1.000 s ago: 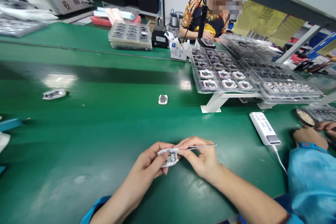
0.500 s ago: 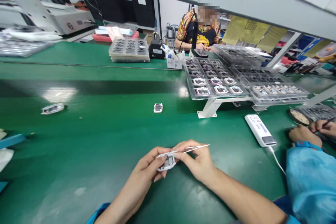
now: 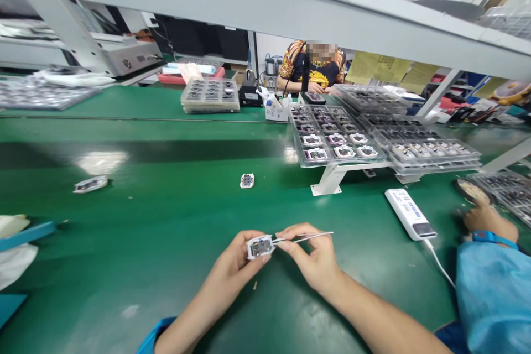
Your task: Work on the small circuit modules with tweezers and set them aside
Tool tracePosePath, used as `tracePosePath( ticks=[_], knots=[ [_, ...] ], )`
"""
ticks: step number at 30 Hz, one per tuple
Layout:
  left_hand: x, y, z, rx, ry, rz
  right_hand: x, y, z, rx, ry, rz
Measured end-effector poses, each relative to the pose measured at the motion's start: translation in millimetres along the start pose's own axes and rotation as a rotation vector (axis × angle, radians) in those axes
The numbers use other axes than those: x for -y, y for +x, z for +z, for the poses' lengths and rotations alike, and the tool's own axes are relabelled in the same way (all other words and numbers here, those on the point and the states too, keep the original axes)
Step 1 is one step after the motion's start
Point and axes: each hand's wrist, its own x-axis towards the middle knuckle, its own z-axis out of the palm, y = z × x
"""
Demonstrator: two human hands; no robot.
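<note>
Between its thumb and fingers, my left hand [image 3: 236, 265] grips a small white-framed electronic assembly [image 3: 261, 246] whose dark inner parts face up. My right hand [image 3: 313, 251] is closed on a pair of thin pale tweezers [image 3: 307, 237]. Their tips reach the right edge of the assembly; whether they pinch a part there I cannot tell. A tiny light piece [image 3: 255, 285] shows just below my left hand, over the green table. Farther back on the table lies a similar white-framed unit [image 3: 247, 180], and another unit [image 3: 90, 184] rests at the left.
Clear plastic trays [image 3: 338, 156] of units stand on a raised white rack [image 3: 327, 181]. A white corded device [image 3: 410, 214] lies to the right. A co-worker's hand [image 3: 489, 221] is over a round dish [image 3: 473, 191]. Stacked trays [image 3: 210, 95] and another person [image 3: 314, 69] are at the back.
The assembly has turned in my left hand so its inside faces me more, and my left thumb has moved to its lower edge. The co-worker's hand now reaches to the dish. My view has tilted.
</note>
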Motion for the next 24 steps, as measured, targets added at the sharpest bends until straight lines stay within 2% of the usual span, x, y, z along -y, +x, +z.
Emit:
tracePosePath(
  ticks=[3, 8, 11, 14, 16, 21, 24],
  knots=[
    [-4.2, 17.6, -15.0, -0.109, 0.198, 0.113, 4.0, -1.2, 0.1, 0.009, -0.033, -0.038],
    [-15.9, 66.0, -63.4, -0.456, 0.574, 0.192, 5.9, -5.8, 0.9, 0.062, -0.078, -0.075],
    [-16.5, 99.4, -94.9, -0.639, 0.729, 0.159, 5.3, -7.9, 2.0, 0.08, -0.082, -0.085],
    [-12.2, 123.4, -110.7, -0.771, 0.841, 0.114, 5.1, -8.6, 3.1, 0.089, -0.086, -0.12],
    [-7.9, 131.9, -109.4, -0.786, 0.906, 0.143, 5.3, -8.4, 3.3, 0.089, -0.096, -0.141],
    [3.5, 137.9, -88.6, -0.604, 1.022, 0.312, 6.8, -7.1, 0.7, 0.128, -0.118, -0.166],
    [5.8, 138.3, -83.2, -0.552, 1.0, 0.358, 6.3, -7.4, 0.2, 0.153, -0.127, -0.162]
  ],
)
